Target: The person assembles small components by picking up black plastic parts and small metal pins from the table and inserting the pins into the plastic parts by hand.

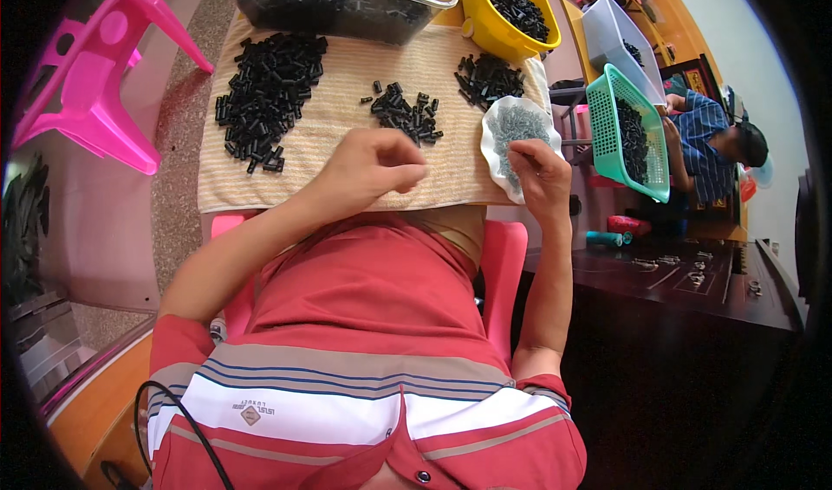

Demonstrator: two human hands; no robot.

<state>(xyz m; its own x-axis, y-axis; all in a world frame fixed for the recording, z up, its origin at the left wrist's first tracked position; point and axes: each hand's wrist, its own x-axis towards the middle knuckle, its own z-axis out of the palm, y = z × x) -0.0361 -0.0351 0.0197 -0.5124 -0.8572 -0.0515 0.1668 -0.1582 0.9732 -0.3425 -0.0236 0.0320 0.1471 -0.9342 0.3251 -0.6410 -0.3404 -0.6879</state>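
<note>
My left hand (371, 171) is curled closed at the near edge of a small middle pile of short black cylindrical pieces (403, 113). Whatever its fingers hold, if anything, is hidden. Over the right rim of a white scalloped dish (497, 162), my right hand (543, 178) has thumb and fingers pinched together; I cannot make out anything between them. Many tiny silvery-grey pieces (520, 123) fill the dish, too small to name. A larger heap of black pieces (269, 91) lies to the left, and another small heap (490, 81) sits beyond the dish.
A striped beige towel (347, 65) covers the table. Along its far side stand a clear plastic tub (334, 9) and a yellow basin (511, 41), both holding black pieces. Pink stool (100, 91) at left; green basket (656, 156) and a seated person (706, 143) at right.
</note>
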